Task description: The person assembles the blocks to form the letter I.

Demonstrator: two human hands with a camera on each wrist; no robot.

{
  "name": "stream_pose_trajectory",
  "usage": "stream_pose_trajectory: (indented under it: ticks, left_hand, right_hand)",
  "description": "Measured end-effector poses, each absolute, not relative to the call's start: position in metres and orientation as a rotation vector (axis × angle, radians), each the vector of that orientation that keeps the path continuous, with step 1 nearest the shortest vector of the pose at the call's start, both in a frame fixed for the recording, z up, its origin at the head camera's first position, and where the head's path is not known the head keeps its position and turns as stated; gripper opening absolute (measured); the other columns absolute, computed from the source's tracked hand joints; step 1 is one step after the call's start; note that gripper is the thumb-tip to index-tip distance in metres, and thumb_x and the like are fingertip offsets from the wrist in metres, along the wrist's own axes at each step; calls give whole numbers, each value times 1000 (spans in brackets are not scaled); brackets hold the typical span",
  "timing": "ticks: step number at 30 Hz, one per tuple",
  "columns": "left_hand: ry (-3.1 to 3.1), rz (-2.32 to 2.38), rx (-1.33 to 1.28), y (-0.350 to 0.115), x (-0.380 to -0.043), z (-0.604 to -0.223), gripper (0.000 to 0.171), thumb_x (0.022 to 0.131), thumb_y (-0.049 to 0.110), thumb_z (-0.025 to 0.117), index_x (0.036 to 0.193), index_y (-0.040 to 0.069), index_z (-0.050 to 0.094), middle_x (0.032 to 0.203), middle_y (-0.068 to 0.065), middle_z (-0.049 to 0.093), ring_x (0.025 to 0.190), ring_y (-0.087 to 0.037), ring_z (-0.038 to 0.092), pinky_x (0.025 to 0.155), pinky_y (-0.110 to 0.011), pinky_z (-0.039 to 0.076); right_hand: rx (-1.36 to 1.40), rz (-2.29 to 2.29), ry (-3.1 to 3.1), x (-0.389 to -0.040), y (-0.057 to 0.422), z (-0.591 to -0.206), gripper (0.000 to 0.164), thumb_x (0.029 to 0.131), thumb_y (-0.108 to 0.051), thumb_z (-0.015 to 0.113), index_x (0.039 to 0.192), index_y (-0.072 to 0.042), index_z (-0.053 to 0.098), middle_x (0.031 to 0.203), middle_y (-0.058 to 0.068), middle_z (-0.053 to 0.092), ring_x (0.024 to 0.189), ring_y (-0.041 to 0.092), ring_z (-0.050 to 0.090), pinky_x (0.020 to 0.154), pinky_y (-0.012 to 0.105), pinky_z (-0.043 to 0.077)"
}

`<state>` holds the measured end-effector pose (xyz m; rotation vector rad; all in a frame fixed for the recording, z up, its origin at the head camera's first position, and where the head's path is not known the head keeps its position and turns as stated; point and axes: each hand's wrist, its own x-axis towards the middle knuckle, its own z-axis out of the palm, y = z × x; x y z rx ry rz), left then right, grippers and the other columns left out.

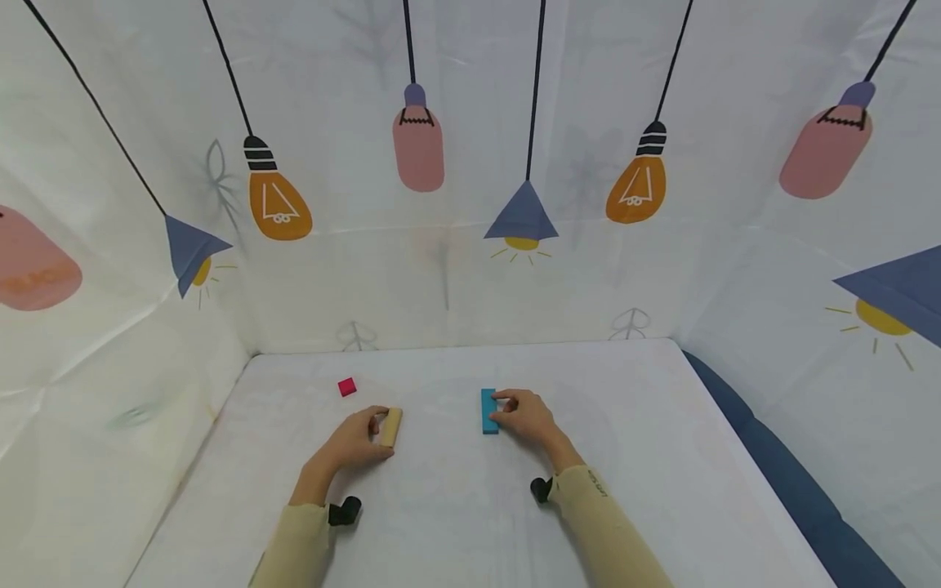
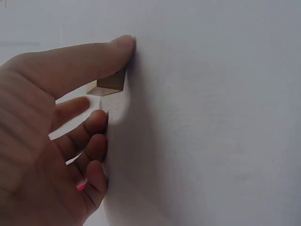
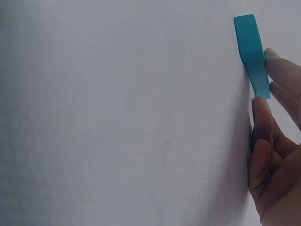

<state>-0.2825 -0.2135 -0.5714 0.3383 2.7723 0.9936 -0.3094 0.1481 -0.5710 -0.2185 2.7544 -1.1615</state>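
A small light wooden block (image 1: 392, 427) lies on the white table, slightly slanted. My left hand (image 1: 354, 439) holds it lengthwise, thumb at the near end and index finger at the far end. In the left wrist view the thumb partly hides the wooden block (image 2: 112, 84), while the other fingers curl loosely below. To the right, a long blue block (image 1: 488, 411) points away from me. The right hand (image 1: 528, 415) touches its right side with thumb and index fingertips spread along it. In the right wrist view, fingertips (image 3: 272, 52) meet the side of the blue block (image 3: 250, 40).
A red cube (image 1: 347, 386) sits beyond the left hand, near the table's far left. White fabric walls (image 1: 470, 278) printed with lamps stand behind the white table (image 1: 441, 523) and at both sides. Dark blue padding (image 1: 787, 465) runs along the right edge.
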Motion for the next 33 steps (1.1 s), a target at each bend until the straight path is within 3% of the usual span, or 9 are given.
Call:
stream_pose_trajectory:
  ticks: [3, 6, 10, 15, 23, 33]
  left_hand:
    - [2753, 987, 314, -212, -285, -567, 90, 68, 25, 89, 144, 12, 43, 87, -2, 49, 77, -16, 47, 68, -35, 39]
    - [2740, 941, 322, -211, -287, -562, 88, 68, 25, 89, 144, 17, 45, 88, -3, 48, 79, -17, 46, 68, -36, 38]
    - [2732, 928, 344, -209, -291, -558, 77, 67, 26, 89, 134, 16, 53, 87, -4, 48, 78, -18, 45, 67, -37, 38]
    - [2738, 988, 340, -208, -295, -560, 75, 65, 28, 90, 130, 13, 54, 90, -2, 49, 82, -17, 46, 71, -36, 39]
    - [2737, 1097, 341, -204, -292, -569, 79, 62, 27, 92, 130, 11, 55, 98, 1, 52, 92, -20, 48, 81, -39, 42]
    - [2750, 1172, 447, -194, -281, -574, 79, 63, 21, 92, 131, 7, 55, 96, 1, 52, 90, -18, 48, 78, -36, 42]
  right_hand:
    - [-219, -1164, 2758, -311, 148, -569, 40, 83, -33, 77, 120, -20, 69, 80, -4, 58, 74, 15, 52, 66, 33, 40]
    - [-234, -1172, 2757, -312, 149, -568, 39, 84, -32, 77, 120, -20, 69, 80, -4, 58, 73, 15, 52, 66, 33, 40]
    - [-237, -1175, 2757, -313, 149, -568, 39, 84, -32, 77, 120, -20, 69, 79, -4, 59, 73, 15, 52, 66, 33, 40]
    - [-235, -1181, 2760, -316, 151, -567, 39, 84, -33, 77, 120, -21, 69, 80, -4, 59, 74, 16, 52, 66, 33, 41]
    - [-212, -1182, 2749, -309, 153, -568, 41, 83, -33, 78, 120, -19, 70, 80, -4, 59, 74, 16, 52, 65, 33, 41]
    - [-234, -1186, 2737, -309, 151, -573, 41, 83, -35, 77, 120, -19, 69, 81, -3, 59, 75, 16, 52, 66, 33, 40]
